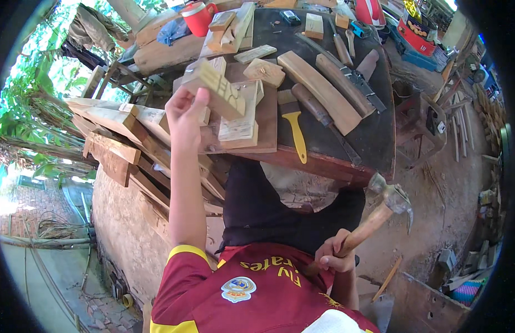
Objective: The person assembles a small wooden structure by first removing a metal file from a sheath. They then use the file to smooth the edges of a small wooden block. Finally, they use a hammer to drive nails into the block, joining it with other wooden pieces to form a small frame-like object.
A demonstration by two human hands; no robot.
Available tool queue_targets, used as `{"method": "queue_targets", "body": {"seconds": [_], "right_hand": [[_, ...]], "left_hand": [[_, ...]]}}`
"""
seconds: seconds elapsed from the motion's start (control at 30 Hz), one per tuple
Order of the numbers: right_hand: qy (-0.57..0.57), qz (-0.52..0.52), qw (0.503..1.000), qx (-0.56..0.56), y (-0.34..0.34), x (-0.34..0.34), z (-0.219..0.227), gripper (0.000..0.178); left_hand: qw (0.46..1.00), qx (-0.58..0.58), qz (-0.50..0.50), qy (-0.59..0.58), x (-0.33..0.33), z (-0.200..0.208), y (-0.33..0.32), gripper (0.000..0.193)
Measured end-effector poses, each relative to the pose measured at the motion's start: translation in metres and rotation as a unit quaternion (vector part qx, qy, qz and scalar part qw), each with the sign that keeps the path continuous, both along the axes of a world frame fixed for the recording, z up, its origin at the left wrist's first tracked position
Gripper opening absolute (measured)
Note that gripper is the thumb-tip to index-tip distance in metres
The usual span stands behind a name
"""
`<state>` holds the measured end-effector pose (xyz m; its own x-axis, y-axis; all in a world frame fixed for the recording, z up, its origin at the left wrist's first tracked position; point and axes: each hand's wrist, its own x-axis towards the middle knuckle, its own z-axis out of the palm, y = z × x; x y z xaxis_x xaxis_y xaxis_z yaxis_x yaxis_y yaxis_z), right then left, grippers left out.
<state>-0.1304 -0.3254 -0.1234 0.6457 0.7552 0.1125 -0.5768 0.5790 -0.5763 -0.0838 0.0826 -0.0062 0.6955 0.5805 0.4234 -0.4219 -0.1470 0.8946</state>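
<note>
My left hand [185,114] is raised over the left side of the dark table [374,139], its fingers closed on a pale wooden block [216,91] with dark marks on its face. The block is tilted. Beneath it, a pale wooden piece [239,129] lies on a flat brown board [266,133]. Close to my body, my right hand [335,252] is wrapped round the wooden handle of a claw hammer [368,226]. The metal head points up and away to the right, beside the table's near edge.
On the table lie a yellow-handled brush [294,133], a chisel [324,119], a curved wood piece [321,91] and a file [346,72]. A red mug [198,19] stands at the far left. Long timbers [130,125] rest left; a stool [421,125] stands right.
</note>
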Motion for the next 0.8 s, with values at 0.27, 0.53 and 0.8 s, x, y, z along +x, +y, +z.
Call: {"method": "queue_targets", "body": {"seconds": [0.27, 0.53, 0.8], "right_hand": [[0.030, 0.001, 0.998, -0.055, -0.007, -0.010, -0.009, 0.042], [-0.006, -0.018, 0.979, -0.201, -0.003, -0.008, 0.006, 0.039], [-0.298, -0.077, 0.785, -0.538, 0.014, 0.004, 0.047, 0.026]], "left_hand": [[0.967, -0.250, -0.017, -0.052, -0.007, -0.024, 0.020, 0.041], [0.975, -0.171, 0.144, 0.003, 0.007, -0.018, 0.008, 0.047], [0.956, -0.263, 0.094, -0.087, 0.033, -0.029, 0.025, 0.044]]}}
